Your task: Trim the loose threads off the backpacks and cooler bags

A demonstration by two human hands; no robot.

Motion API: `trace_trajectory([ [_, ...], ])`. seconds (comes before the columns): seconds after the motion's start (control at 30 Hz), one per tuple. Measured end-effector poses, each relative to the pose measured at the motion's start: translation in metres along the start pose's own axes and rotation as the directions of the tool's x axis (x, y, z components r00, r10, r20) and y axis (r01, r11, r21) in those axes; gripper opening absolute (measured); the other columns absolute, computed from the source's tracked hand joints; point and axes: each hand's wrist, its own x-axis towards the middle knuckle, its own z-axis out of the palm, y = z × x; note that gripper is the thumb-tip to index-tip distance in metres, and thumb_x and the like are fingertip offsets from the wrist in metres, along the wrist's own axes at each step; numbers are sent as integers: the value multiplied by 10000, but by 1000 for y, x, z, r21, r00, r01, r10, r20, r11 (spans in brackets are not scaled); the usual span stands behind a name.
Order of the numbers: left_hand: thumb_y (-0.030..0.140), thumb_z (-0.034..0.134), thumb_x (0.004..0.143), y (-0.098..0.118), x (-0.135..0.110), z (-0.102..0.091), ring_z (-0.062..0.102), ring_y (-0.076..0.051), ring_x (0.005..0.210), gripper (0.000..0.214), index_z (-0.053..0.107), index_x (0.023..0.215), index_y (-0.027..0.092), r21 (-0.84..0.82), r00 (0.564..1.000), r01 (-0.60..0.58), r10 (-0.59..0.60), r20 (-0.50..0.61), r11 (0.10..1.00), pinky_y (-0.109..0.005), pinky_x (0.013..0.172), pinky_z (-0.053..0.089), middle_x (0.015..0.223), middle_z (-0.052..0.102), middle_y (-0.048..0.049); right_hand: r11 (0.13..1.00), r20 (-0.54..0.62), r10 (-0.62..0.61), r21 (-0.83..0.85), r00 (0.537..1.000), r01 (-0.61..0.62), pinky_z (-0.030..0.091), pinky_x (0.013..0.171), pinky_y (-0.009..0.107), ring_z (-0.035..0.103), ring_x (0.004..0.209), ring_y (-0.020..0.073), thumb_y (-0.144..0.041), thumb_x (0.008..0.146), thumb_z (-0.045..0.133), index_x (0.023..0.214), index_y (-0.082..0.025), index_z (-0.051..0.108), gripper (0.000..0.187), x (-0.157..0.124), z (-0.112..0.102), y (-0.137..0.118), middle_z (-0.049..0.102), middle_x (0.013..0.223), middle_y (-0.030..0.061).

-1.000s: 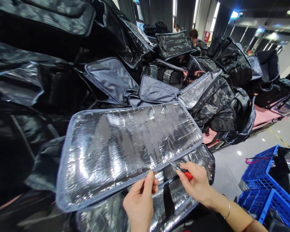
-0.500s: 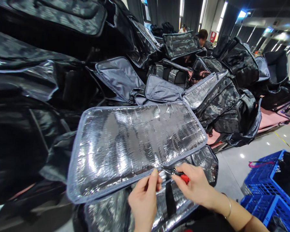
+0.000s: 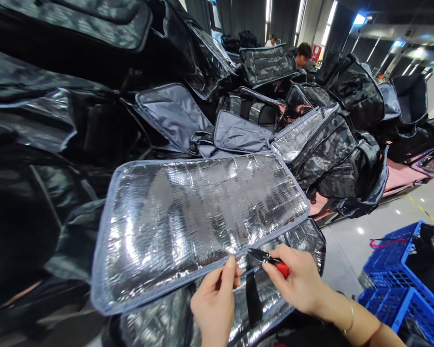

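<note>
In front of me lies a camouflage bag with its lid folded open, showing a shiny silver foil lining and a grey fabric binding round the edge. My left hand pinches the binding at the lid's near edge between thumb and fingers. Just right of it, my right hand is closed round small thread snips with black blades and a red handle. Their tips point left, close to the lid's edge. Below the lid, the bag's foil-lined body is partly covered by my hands.
Camouflage bags with open lids are heaped behind and on the left. A pink surface shows beneath some of them. Blue plastic crates stand on the floor at right. Farther back, a person is partly hidden by bags.
The snips have drawn slightly right, away from my left fingers and the lid's edge. My left hand keeps its pinch on the binding. The view has shifted a little.
</note>
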Motion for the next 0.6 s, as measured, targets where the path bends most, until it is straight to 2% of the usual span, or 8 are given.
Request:
trace_trajectory([
  [0.4, 465, 652, 706, 2, 0, 0, 492, -118, 486, 332, 657, 644, 139, -10, 1000, -12, 12, 8, 1000, -242, 502, 424, 558, 597, -14, 998, -38, -66, 19, 997, 67, 445, 624, 244, 614, 682, 153, -335, 906, 438, 913, -189, 559, 191, -2, 27, 9, 649, 781, 27],
  [0.6, 468, 651, 708, 2, -1, 0, 492, -116, 481, 338, 660, 651, 135, -10, 1000, -29, 29, 10, 1000, -240, 490, 431, 556, 600, -20, 997, -63, -83, -4, 995, 83, 458, 629, 252, 612, 690, 155, -343, 912, 422, 935, -191, 565, 210, -4, 31, 12, 650, 800, 38],
])
